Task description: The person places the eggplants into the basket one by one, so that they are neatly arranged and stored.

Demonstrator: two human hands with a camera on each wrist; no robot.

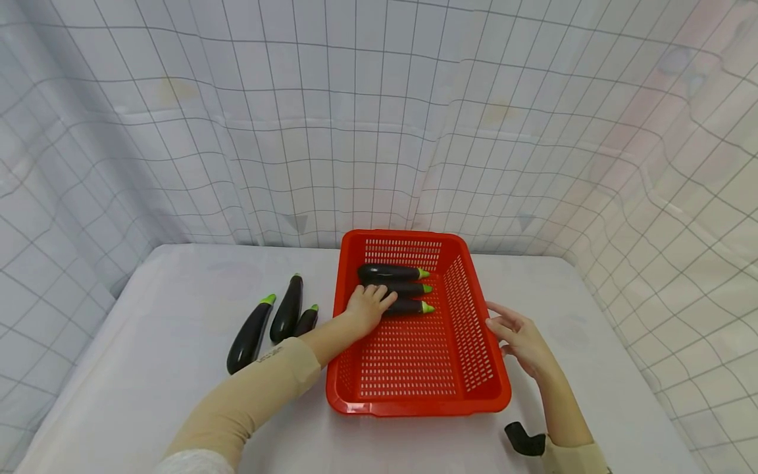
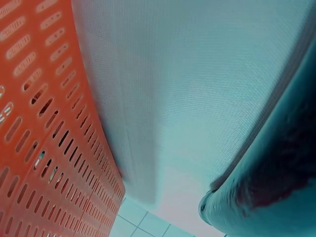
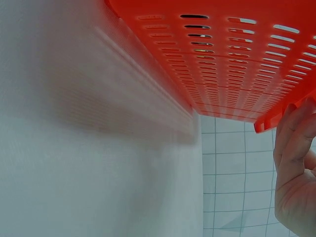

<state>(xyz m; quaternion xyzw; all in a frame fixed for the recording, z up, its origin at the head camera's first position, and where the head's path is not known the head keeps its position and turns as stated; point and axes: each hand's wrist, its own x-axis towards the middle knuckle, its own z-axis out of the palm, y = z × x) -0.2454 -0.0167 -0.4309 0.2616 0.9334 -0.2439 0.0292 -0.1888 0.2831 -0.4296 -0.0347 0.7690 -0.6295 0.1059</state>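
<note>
The left hand lay palm down in the red basket, with its fingers spread over the lower two of three eggplants. The right hand touched the basket's right rim with loose fingers; I cannot tell how hard it pushed there.

The top eggplant, the middle eggplant and the bottom eggplant lay side by side in the far half of the basket, green ends to the right. The step in hand looked like putting eggplants in a neat row. The next move seemed to call for lifting the left hand up over the rim without bumping the row.

Left of the basket, a long eggplant, another eggplant and a short eggplant were on the table. The tan left sleeve hid part of the short one. A small black thing was by the right wrist.

The table was white and looked flat. Around its back and sides hung a white curtain with dark lines in squares, rippled in places.
</note>
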